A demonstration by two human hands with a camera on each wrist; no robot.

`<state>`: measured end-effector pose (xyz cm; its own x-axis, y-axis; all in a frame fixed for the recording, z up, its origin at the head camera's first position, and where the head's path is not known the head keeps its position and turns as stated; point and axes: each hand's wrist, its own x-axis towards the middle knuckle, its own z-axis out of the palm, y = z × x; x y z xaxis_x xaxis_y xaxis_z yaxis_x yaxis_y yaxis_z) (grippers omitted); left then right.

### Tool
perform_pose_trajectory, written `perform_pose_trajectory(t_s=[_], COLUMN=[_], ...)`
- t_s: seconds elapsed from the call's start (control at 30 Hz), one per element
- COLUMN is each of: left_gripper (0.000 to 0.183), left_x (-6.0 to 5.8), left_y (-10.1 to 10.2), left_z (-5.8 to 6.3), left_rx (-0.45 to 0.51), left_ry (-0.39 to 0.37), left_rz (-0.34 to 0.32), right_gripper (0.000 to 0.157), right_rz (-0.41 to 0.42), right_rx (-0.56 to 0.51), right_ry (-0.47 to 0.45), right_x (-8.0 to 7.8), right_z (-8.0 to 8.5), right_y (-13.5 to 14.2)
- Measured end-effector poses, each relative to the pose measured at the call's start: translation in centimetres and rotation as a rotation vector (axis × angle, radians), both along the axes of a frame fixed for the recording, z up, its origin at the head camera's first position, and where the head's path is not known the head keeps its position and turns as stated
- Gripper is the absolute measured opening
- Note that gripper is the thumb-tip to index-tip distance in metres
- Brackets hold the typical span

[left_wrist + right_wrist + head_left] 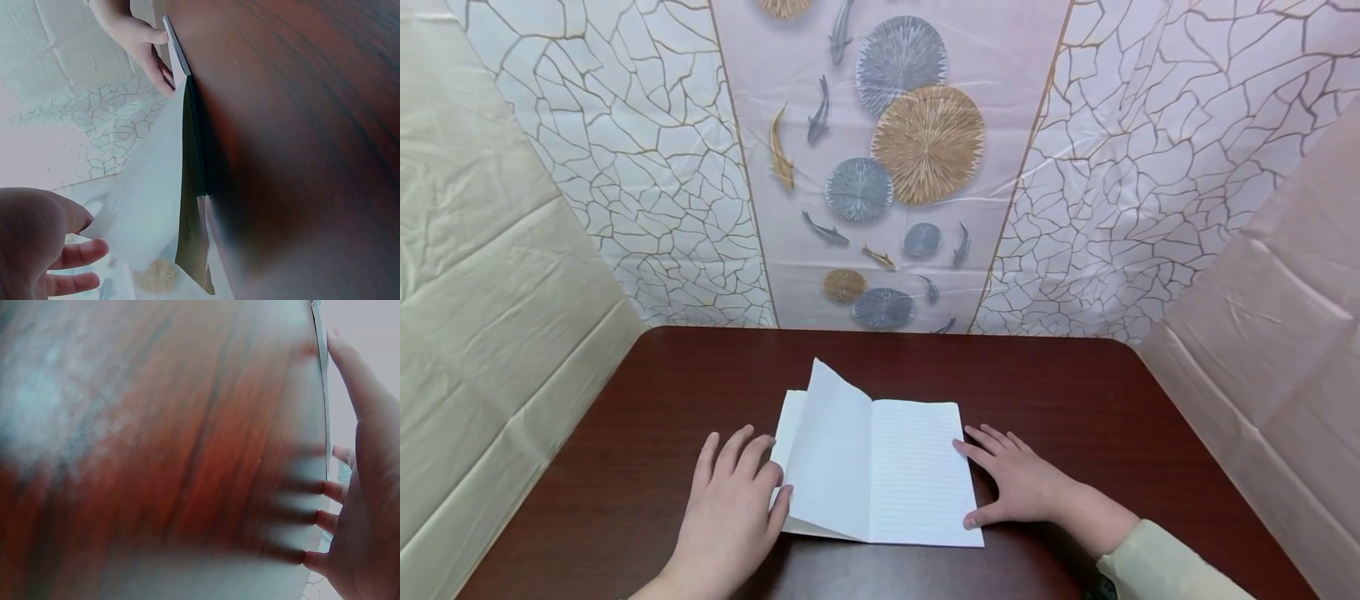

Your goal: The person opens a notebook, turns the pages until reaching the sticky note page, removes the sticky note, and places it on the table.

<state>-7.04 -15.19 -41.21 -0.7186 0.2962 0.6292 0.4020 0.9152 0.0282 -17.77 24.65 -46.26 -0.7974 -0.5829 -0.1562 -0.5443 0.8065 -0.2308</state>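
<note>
Head view: notebook [925,508] lies spread on the desk [1045,383], between the two hands; right page [913,458] is flat and ruled, left page [831,454] is lifted, its top corner standing up over the sheets beneath, which show along its left side.

Left hand [726,508] is at the notebook's left edge, thumb and index pinching the edge of the left page; in the left wrist view that page slants up off the dark cover [195,144], other fingers loosely bent.

Right hand [1026,483] is at the right edge; fingers spread and relaxed, grasping nothing; thumb at the lower part of that edge, index fingertip at the upper part; pale sleeve [1168,558] behind it.

Patterned curtain [647,183] hangs behind the desk; fish and round motifs on its middle panel [805,275].
</note>
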Motion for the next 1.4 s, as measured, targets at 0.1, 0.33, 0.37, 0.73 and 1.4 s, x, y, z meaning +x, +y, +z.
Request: perform_pose_trajectory(t_s=[0.1,0.33,0.37,0.73,1.4], left_gripper=[0.015,0.016,0.017,0.019,0.026], left_x=[0.0,-0.1,-0.1,-0.2,-1.2], left_y=[-0.1,-0.5,-0.6,-1.1,-1.5], left_z=[-0.1,-0.5,-0.6,-1.5,-2.5], left_rx=[-0.010,-0.045,-0.056,-0.111,-0.201], left_ry=[-0.003,-0.047,-0.059,-0.345,-0.634], left_rz=[0.011,0.064,0.072,0.160,0.144], right_gripper=[0.115,0.114,0.114,0.112,0.113], right_rz=[-0.001,0.000,0.000,0.003,0.010], right_rx=[0.003,0.003,0.007,-0.005,-0.018], right_ry=[-0.006,-0.017,-0.017,-0.011,-0.012], right_x=[0.0,0.0,0.0,0.1,0.2], right_z=[0.0,0.2,0.2,0.4,0.2], right_y=[0.0,-0.1,0.0,-0.2,0.0])
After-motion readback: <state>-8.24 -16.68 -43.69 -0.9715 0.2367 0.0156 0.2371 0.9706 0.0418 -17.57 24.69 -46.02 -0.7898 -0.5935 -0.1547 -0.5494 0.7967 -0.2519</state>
